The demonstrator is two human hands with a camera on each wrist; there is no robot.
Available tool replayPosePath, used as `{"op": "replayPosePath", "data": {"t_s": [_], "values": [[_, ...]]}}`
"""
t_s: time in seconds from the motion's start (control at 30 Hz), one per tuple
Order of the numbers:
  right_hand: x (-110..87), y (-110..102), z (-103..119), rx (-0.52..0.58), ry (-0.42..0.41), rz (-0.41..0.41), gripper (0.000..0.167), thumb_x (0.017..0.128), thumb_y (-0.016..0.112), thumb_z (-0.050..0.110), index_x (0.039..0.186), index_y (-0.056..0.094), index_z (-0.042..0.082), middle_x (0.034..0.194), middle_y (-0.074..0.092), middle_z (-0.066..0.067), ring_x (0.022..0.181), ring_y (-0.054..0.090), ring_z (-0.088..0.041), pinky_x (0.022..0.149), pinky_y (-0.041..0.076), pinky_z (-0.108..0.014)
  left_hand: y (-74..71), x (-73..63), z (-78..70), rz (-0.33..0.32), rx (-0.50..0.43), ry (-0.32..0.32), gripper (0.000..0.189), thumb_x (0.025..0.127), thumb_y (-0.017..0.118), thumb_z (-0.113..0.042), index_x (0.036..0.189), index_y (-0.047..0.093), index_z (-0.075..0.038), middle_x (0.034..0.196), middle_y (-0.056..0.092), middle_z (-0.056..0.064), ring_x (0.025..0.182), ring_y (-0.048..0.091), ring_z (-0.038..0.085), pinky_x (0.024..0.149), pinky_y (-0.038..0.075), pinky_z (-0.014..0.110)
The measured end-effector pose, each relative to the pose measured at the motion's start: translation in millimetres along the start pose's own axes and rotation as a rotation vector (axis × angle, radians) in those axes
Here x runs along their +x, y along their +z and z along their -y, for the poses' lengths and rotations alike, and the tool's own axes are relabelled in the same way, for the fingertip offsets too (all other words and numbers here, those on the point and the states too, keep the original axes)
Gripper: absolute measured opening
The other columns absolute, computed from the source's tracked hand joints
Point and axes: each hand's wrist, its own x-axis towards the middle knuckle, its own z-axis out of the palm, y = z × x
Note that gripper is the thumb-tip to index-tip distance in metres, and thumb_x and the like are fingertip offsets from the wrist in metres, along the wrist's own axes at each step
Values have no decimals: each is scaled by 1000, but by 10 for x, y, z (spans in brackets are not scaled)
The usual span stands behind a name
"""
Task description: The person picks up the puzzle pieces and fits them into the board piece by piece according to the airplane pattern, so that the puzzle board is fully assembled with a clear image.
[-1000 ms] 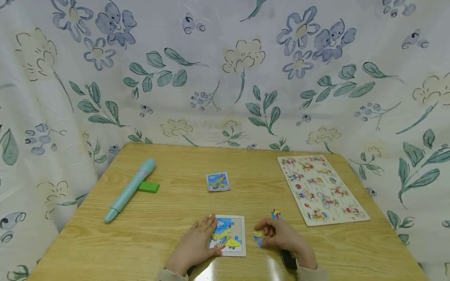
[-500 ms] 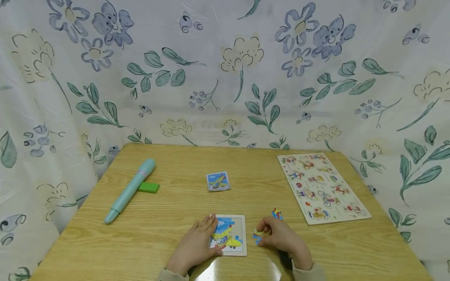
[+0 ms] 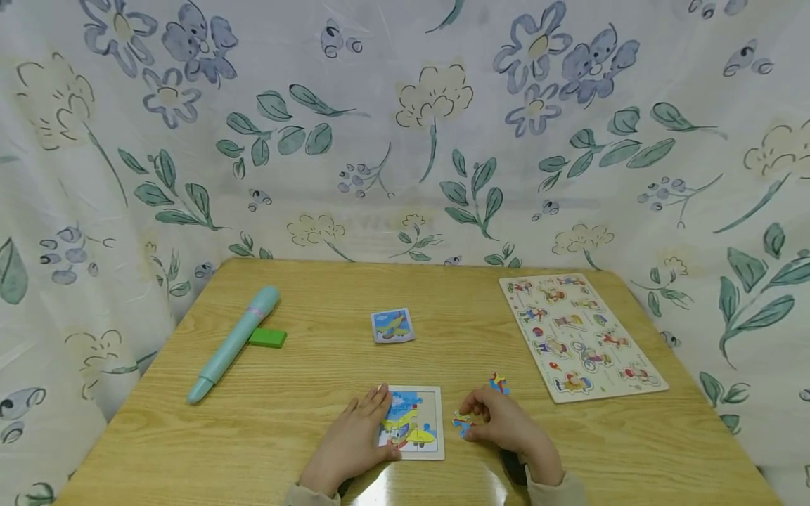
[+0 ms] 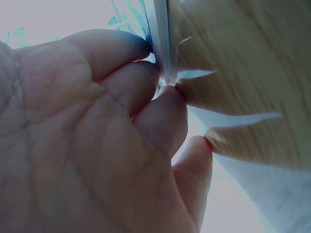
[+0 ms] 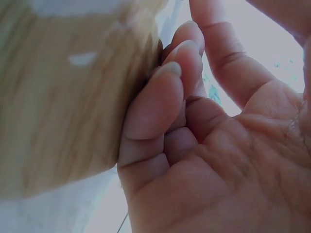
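Note:
A square puzzle board (image 3: 430,454) with a yellow airplane picture lies at the front of the table, its right-hand part showing bare wood. My left hand (image 3: 348,443) rests along the board's left side, fingertips near the top corner and thumb on the lower edge; in the left wrist view the fingers (image 4: 163,119) touch the board's edge. To the right of the board, my right hand (image 3: 509,425) pinches a blue, yellow and red puzzle piece (image 3: 463,424) between thumb and forefinger. Its other fingers (image 5: 155,104) curl against the tabletop in the right wrist view, where the piece is hidden.
Beyond the right hand lies another colorful puzzle piece (image 3: 499,383). A small airplane picture card (image 3: 392,326) sits farther back. On the right is a board of printed figures (image 3: 582,337); on the left, a teal pen-shaped object (image 3: 234,344) beside a green block (image 3: 268,338).
The right hand has shifted slightly left with the puzzle piece, which has turned a little and sits closer to the board. My left hand stays in place.

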Motion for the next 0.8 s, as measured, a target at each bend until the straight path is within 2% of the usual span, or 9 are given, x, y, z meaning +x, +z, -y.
{"op": "replayPosePath", "data": {"t_s": [0.2, 0.43, 0.63, 0.8], "values": [[-6, 6, 24, -21, 5, -25, 28, 74, 81, 9, 94, 63, 4, 89, 52, -4, 76, 42, -7, 63, 38, -18, 9, -1, 8, -1, -5, 3, 95, 75, 76, -49, 146, 39, 2, 155, 34, 17, 143, 33, 37, 117, 27, 58], [-2, 12, 8, 6, -19, -44, 29, 73, 81, 6, 92, 59, 5, 98, 52, -6, 76, 39, -8, 63, 36, -18, 11, 10, 4, -2, 7, 6, 95, 75, 75, -50, 146, 39, 1, 155, 34, 16, 143, 33, 36, 117, 28, 58], [1, 5, -1, 32, -5, -29, 28, 77, 79, 4, 96, 58, 4, 89, 55, -5, 71, 44, -5, 59, 40, -18, 17, 13, 3, 4, 6, 4, 92, 77, 74, -49, 146, 39, 1, 156, 34, 16, 144, 33, 36, 117, 28, 57], [20, 31, 1, -4, 19, -93, 20, 82, 72, 2, 96, 58, 5, 84, 56, -2, 68, 46, -1, 59, 42, -16, 15, 6, 10, 0, 18, 5, 94, 76, 75, -51, 146, 39, 1, 156, 34, 16, 143, 33, 36, 117, 28, 57]]}}
